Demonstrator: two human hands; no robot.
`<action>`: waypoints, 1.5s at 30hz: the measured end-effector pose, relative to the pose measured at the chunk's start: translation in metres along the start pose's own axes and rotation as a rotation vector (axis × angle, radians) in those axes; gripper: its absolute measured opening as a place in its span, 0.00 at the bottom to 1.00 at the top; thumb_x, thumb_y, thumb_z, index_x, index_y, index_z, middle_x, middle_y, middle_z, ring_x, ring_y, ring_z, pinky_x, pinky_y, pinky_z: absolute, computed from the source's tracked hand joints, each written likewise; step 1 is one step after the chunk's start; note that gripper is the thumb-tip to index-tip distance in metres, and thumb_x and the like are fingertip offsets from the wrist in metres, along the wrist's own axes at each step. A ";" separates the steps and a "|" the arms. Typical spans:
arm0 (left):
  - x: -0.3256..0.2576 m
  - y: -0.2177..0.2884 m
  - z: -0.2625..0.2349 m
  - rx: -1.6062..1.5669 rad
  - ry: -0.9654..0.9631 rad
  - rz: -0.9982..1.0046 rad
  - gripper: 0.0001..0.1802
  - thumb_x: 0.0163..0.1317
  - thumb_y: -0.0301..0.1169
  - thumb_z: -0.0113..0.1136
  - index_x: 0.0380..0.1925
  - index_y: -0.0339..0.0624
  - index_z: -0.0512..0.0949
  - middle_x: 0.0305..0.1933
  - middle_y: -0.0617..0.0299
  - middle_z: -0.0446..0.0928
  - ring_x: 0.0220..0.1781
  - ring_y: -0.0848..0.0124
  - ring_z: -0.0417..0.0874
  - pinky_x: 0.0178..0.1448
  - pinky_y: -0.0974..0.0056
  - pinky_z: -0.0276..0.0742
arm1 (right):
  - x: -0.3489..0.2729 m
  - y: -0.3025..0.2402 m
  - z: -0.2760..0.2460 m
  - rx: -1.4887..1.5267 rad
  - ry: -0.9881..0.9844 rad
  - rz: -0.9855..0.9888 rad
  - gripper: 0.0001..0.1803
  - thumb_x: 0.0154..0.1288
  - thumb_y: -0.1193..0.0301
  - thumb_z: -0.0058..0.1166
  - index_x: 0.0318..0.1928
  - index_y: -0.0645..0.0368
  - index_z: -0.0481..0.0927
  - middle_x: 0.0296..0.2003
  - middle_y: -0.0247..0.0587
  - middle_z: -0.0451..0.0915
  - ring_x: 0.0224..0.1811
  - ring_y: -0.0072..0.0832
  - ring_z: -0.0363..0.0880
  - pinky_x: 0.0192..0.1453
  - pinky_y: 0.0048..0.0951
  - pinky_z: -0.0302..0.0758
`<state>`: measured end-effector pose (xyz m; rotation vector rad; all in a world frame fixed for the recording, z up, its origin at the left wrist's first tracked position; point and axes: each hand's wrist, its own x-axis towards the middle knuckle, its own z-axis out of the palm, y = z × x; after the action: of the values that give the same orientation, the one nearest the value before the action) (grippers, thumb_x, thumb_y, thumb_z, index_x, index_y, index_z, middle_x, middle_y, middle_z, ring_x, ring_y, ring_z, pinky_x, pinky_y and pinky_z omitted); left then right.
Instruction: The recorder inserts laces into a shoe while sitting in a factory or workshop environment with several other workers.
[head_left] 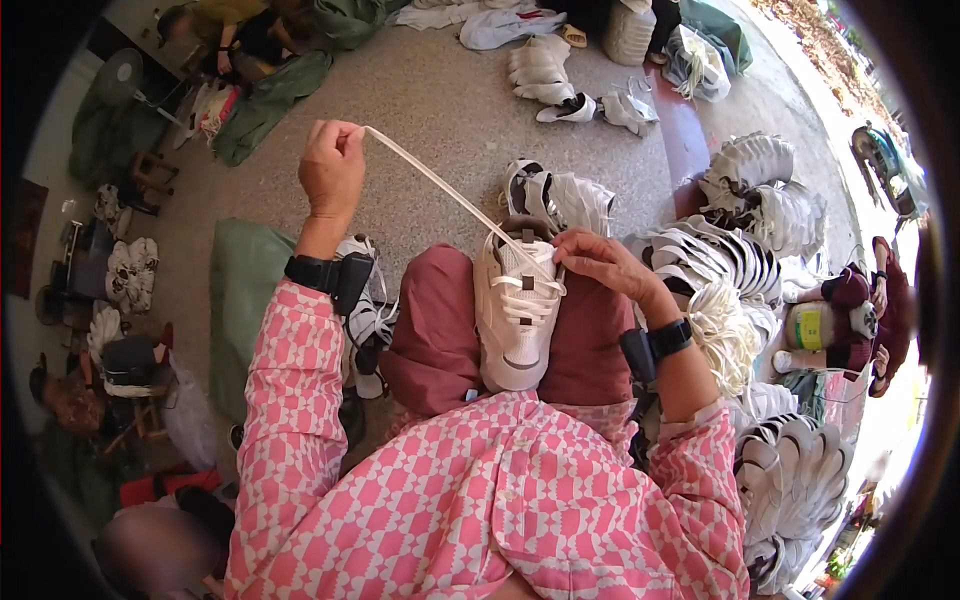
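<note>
Our maroon trousers [430, 325] flank the white sneaker [515, 338], which points toward us. At the sneaker's upper right edge, our right hand [605, 265] curls inward, though we cannot tell what it holds; ahead-left of the sneaker, our left hand [333, 172] pinches the taut lace [440, 183].

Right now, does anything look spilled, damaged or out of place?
Nothing stands out; no spill or damage shows. The left hand holds a white lace taut from the shoe; the right hand is at its lacing.
</note>
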<state>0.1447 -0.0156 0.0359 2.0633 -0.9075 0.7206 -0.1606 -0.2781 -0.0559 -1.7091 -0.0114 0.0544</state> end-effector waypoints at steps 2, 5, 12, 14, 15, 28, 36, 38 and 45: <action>-0.008 -0.017 -0.010 0.073 -0.028 -0.071 0.04 0.61 0.29 0.64 0.30 0.41 0.80 0.32 0.60 0.77 0.31 0.64 0.80 0.36 0.62 0.74 | -0.003 0.003 0.005 0.084 0.118 0.029 0.08 0.72 0.73 0.52 0.47 0.60 0.81 0.55 0.37 0.75 0.58 0.25 0.72 0.64 0.28 0.67; -0.038 -0.023 -0.009 0.040 -0.219 -0.137 0.05 0.60 0.29 0.63 0.34 0.41 0.80 0.34 0.59 0.78 0.34 0.63 0.81 0.39 0.62 0.76 | -0.016 0.004 0.021 0.068 0.347 0.009 0.07 0.70 0.77 0.52 0.46 0.61 0.79 0.52 0.37 0.75 0.56 0.26 0.74 0.61 0.27 0.70; -0.096 0.024 0.008 -0.442 -0.629 -0.063 0.11 0.61 0.25 0.61 0.44 0.41 0.79 0.43 0.62 0.79 0.46 0.70 0.80 0.48 0.64 0.77 | -0.040 -0.019 0.062 -0.486 0.422 -0.236 0.09 0.62 0.78 0.59 0.43 0.62 0.78 0.44 0.41 0.76 0.46 0.33 0.77 0.52 0.30 0.74; -0.099 0.046 0.011 -0.551 -0.711 -0.037 0.10 0.59 0.27 0.63 0.41 0.41 0.79 0.44 0.62 0.78 0.47 0.68 0.80 0.50 0.63 0.77 | -0.037 -0.022 0.072 -0.588 0.447 -0.189 0.09 0.59 0.77 0.62 0.41 0.61 0.79 0.40 0.43 0.76 0.42 0.38 0.77 0.45 0.32 0.75; -0.100 0.057 0.012 -0.605 -0.752 -0.020 0.09 0.58 0.28 0.64 0.40 0.41 0.79 0.44 0.62 0.78 0.48 0.67 0.80 0.50 0.63 0.77 | -0.030 -0.022 0.074 -0.620 0.447 -0.233 0.10 0.60 0.74 0.63 0.42 0.60 0.80 0.39 0.43 0.75 0.40 0.36 0.77 0.43 0.31 0.74; -0.122 0.094 0.016 -0.588 -1.024 0.138 0.10 0.53 0.33 0.69 0.31 0.41 0.79 0.42 0.60 0.72 0.46 0.64 0.79 0.49 0.61 0.75 | -0.032 -0.051 0.058 -0.902 0.271 -0.038 0.15 0.56 0.64 0.67 0.36 0.59 0.77 0.42 0.44 0.77 0.41 0.44 0.80 0.44 0.41 0.75; -0.117 0.094 -0.001 -0.606 -1.146 0.177 0.12 0.55 0.35 0.67 0.31 0.40 0.77 0.31 0.55 0.78 0.36 0.56 0.82 0.41 0.55 0.75 | -0.030 -0.036 0.062 -0.852 0.373 0.146 0.22 0.54 0.52 0.69 0.27 0.56 0.76 0.22 0.37 0.77 0.26 0.41 0.79 0.31 0.37 0.73; -0.117 0.099 -0.010 -0.518 -1.131 0.160 0.12 0.56 0.37 0.66 0.31 0.41 0.78 0.29 0.54 0.78 0.34 0.56 0.82 0.40 0.55 0.74 | -0.030 -0.035 0.070 -0.949 0.422 0.142 0.23 0.52 0.51 0.69 0.25 0.56 0.76 0.23 0.39 0.78 0.25 0.41 0.79 0.29 0.38 0.72; -0.110 0.114 -0.023 -0.414 -1.070 0.289 0.09 0.56 0.35 0.66 0.30 0.42 0.80 0.37 0.58 0.79 0.42 0.57 0.81 0.45 0.56 0.75 | -0.036 -0.040 0.084 -0.824 0.383 0.105 0.22 0.57 0.55 0.70 0.24 0.58 0.75 0.18 0.36 0.73 0.19 0.31 0.74 0.23 0.32 0.68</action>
<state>-0.0143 -0.0103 0.0154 1.8756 -1.7664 -0.5185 -0.1991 -0.1905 -0.0266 -2.5162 0.3884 -0.2312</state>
